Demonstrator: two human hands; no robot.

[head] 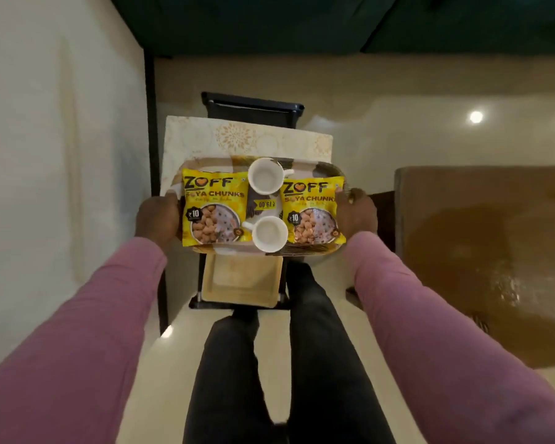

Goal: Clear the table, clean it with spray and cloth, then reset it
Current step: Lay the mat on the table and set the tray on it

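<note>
both hands hold the tray by its short ends. left hand [157, 219] curls round the left end, and right hand [356, 213] curls round the right end with its thumb on top by the rim. the tray [311, 170] is over the near part of the small table [199, 136]. i cannot tell if it touches the table top. its long side runs left to right.

on the tray the left yellow packet [215, 213] and the right yellow packet [313, 213] lie flat, with their names at the far side. between them is a dark packet [265, 205]. the far cup [265, 175] stands mouth up with its handle to the right. the near cup [269, 233] stands mouth up with its handle to the left.

the table's left edge is near the wall [61, 123]. a dark chair [253, 107] sits at the far edge. a chair with a tan seat [241, 280] sits at the near edge, under the tray's near rim. a big brown table [478, 251] stands to the right, close to the right hand. pale floor [398, 129] shows past the table's right edge.
</note>
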